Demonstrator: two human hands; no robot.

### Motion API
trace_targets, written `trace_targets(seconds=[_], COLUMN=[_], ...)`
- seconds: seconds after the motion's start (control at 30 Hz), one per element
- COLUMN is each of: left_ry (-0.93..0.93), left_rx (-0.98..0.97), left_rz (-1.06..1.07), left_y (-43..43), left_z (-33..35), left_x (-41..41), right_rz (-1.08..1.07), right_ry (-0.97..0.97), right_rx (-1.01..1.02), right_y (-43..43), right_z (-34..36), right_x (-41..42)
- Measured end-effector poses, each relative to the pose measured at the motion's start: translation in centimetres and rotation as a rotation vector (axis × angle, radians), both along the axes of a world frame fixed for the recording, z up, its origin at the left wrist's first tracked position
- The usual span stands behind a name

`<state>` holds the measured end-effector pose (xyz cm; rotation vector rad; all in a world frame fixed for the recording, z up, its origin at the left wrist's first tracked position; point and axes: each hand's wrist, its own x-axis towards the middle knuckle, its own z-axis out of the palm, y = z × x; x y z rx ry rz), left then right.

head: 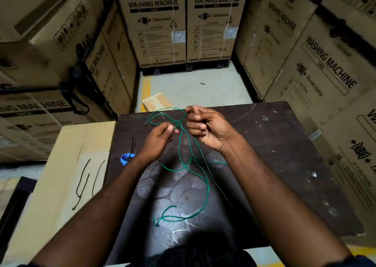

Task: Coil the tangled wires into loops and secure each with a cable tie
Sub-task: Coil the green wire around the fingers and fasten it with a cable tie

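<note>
A long green wire (pixel 205 183) lies tangled over the dark table (pixel 274 154), with a loop raised between my hands and a loose end near the front edge. My left hand (pixel 157 140) pinches the wire between thumb and fingers. My right hand (pixel 205 128) grips another stretch of it in curled fingers, a little further away. A blue wire coil (pixel 127 158) bound with a black cable tie lies on the table left of my left wrist.
Two loose black cable ties (pixel 84 182) lie on a flat cardboard box (pixel 67 165) left of the table. Stacked washing machine cartons (pixel 150 22) wall the space on three sides. A small box (pixel 157 101) sits on the floor beyond the table.
</note>
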<state>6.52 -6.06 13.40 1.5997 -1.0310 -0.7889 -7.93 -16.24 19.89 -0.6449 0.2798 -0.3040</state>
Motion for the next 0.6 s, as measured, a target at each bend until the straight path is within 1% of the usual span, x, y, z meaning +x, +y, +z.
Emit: trace_targets(seconds=[0.1, 0.23, 0.27, 0.3, 0.33, 0.4, 0.43, 0.5, 0.6], left_ry=[0.036, -0.061, -0.106, -0.166, -0.246, -0.420, -0.491, -0.574, -0.598], left_rx=[0.014, 0.028, 0.043, 0.059, 0.075, 0.101, 0.110, 0.120, 0.102], left_rz=[-0.011, -0.060, -0.073, -0.089, -0.107, -0.165, -0.189, -0.198, -0.153], left_y=[0.6, 1.7, 2.1, 2.4, 2.6, 2.6, 2.5, 2.2, 2.0], left_z=[0.2, 1.0, 1.1, 1.0, 0.9, 0.9, 1.0, 1.4, 2.4], left_x=[-1.0, -1.9, -1.9, -1.7, -1.5, -1.4, -1.4, -1.3, -1.0], right_rz=[-0.135, -0.248, -0.293, -0.351, -0.420, -0.528, -0.544, -0.513, -0.397], right_ry=[0.030, -0.103, -0.100, -0.054, 0.041, 0.298, 0.390, 0.442, 0.439], right_rx=[-0.067, -0.029, -0.039, -0.062, -0.101, -0.250, -0.355, -0.562, -0.951], right_y=[0.2, -0.4, -0.8, -1.2, -1.4, -1.8, -1.7, -1.8, -1.3], right_z=[0.2, 0.4, 0.3, -0.2, -0.9, -3.0, -3.9, -5.1, -5.6], right_x=[0.7, 2.0, 2.4, 2.8, 3.1, 3.6, 3.6, 3.5, 2.7])
